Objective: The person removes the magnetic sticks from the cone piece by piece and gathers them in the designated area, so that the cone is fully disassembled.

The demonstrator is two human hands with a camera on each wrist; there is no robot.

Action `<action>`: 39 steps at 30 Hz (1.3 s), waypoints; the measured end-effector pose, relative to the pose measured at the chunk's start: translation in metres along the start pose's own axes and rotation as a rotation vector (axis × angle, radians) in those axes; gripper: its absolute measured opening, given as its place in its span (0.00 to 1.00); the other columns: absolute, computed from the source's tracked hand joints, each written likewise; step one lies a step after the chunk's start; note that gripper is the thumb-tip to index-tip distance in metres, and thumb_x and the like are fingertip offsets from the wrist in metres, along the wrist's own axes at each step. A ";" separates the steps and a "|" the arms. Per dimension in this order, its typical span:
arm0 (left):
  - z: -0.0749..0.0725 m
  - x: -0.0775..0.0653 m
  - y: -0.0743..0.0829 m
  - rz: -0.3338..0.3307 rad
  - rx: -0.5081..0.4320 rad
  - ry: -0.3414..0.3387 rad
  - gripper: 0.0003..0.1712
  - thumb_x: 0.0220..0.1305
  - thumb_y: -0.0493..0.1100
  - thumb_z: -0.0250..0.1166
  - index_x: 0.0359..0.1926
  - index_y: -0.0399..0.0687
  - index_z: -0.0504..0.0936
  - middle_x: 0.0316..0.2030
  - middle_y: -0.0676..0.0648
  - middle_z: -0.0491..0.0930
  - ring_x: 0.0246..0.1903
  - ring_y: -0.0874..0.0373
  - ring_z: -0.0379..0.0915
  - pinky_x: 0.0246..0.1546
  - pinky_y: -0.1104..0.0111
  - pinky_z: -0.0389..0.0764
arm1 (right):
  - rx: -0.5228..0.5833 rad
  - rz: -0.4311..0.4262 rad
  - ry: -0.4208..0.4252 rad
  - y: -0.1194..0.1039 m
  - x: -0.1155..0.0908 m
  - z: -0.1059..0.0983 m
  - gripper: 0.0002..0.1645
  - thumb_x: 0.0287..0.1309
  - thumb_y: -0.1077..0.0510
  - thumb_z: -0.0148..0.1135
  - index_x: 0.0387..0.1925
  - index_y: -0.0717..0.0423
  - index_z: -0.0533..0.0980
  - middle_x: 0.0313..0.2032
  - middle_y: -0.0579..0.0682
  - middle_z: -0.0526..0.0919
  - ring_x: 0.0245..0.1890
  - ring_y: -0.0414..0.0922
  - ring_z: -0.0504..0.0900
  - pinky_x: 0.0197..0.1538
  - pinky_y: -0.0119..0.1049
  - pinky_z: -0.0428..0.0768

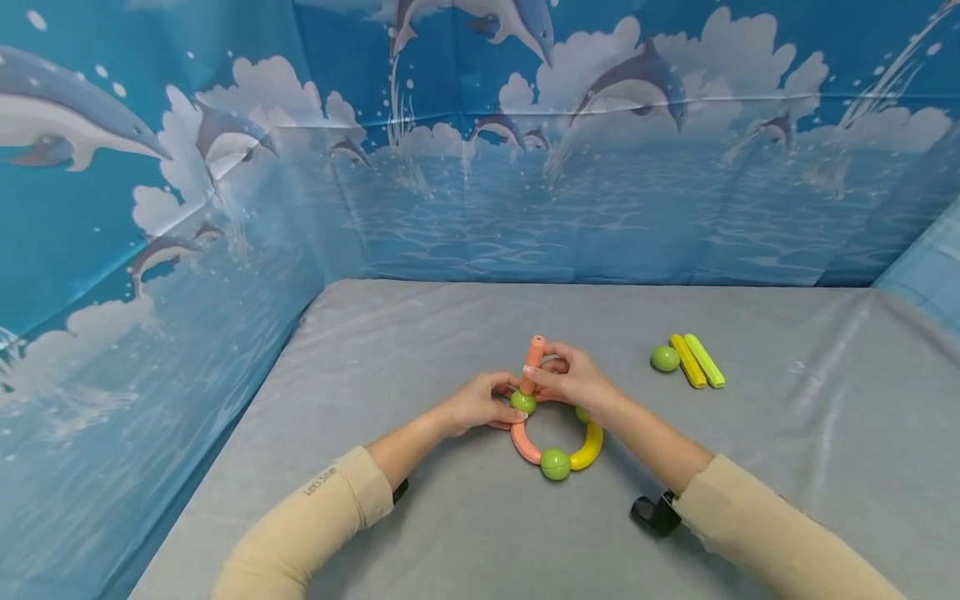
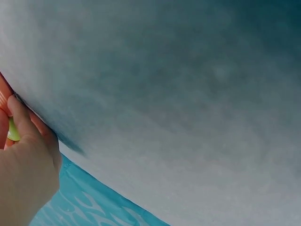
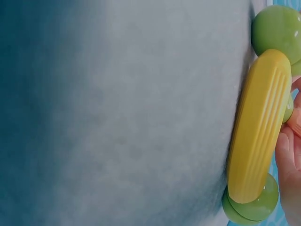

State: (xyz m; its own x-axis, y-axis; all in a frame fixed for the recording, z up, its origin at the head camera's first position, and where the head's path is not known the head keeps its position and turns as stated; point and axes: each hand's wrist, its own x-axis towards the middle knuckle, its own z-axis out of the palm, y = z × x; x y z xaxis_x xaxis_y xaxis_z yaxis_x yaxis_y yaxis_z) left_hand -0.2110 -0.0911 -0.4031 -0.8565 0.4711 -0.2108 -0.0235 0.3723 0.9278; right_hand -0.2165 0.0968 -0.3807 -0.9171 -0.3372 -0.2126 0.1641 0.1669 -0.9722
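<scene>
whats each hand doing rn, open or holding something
Left hand: closed, holding the green ball at the orange stick's lower end.
Right hand: closed, holding the orange stick.

Four balls point(image 1: 556, 464), three sticks point(image 1: 534, 357), three arcs point(image 1: 590, 447)

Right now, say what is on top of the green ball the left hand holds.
An orange stick stands tilted on the ball, gripped by the right hand. The stick's lower end covers the spot beneath, so how they join is hidden.
</scene>
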 end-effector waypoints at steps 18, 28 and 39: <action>0.001 -0.004 0.000 -0.032 -0.157 -0.031 0.19 0.54 0.25 0.64 0.49 0.32 0.75 0.36 0.44 0.71 0.29 0.58 0.74 0.34 0.66 0.81 | 0.091 0.008 -0.126 0.004 0.003 -0.003 0.31 0.65 0.55 0.54 0.64 0.67 0.62 0.39 0.55 0.80 0.35 0.44 0.81 0.46 0.42 0.79; -0.001 -0.003 0.001 -0.017 -0.131 -0.033 0.23 0.55 0.27 0.65 0.53 0.34 0.74 0.40 0.42 0.73 0.33 0.58 0.74 0.35 0.66 0.80 | -0.057 -0.046 -0.155 -0.004 0.002 0.005 0.29 0.62 0.53 0.60 0.58 0.67 0.67 0.36 0.58 0.82 0.31 0.45 0.81 0.41 0.43 0.80; -0.001 -0.001 0.002 -0.002 -0.037 -0.020 0.22 0.55 0.30 0.66 0.53 0.37 0.76 0.41 0.42 0.73 0.36 0.57 0.72 0.32 0.69 0.78 | -0.157 -0.038 -0.002 -0.006 -0.007 -0.017 0.32 0.58 0.51 0.63 0.59 0.63 0.66 0.30 0.51 0.79 0.28 0.44 0.77 0.38 0.39 0.78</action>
State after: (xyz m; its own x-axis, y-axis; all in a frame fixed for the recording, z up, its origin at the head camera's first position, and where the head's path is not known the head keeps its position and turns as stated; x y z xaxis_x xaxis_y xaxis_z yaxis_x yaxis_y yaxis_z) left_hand -0.2104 -0.0916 -0.4011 -0.8460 0.4864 -0.2184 -0.0443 0.3440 0.9379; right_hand -0.2169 0.1135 -0.3720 -0.9207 -0.3481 -0.1766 0.0705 0.2968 -0.9523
